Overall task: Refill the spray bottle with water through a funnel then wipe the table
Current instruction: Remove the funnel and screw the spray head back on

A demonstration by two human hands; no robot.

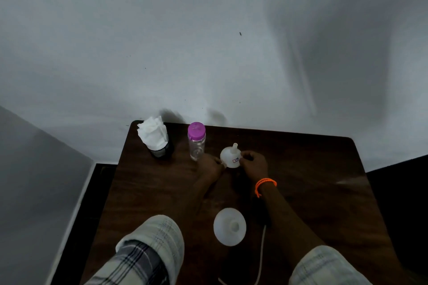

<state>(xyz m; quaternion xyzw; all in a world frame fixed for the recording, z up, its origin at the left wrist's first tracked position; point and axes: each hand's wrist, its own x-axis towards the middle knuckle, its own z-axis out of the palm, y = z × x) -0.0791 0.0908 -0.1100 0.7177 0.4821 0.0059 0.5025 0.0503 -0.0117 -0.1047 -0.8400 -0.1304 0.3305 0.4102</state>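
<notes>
Gripping the small white spray bottle [229,158] between them, the left hand [209,165] and right hand [253,162] should steady its base and twist squarely. Nearer the person than both hands lies the funnel [229,226]; the water bottle [196,140] stands beyond the left hand. Dim light hides the fingertips.

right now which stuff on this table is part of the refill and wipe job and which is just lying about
Part of the job:
- white spray bottle, held by left hand and right hand
- white funnel
- clear bottle with purple cap, probably the water
- tissues in dark holder

Lying about:
- white cord
</notes>
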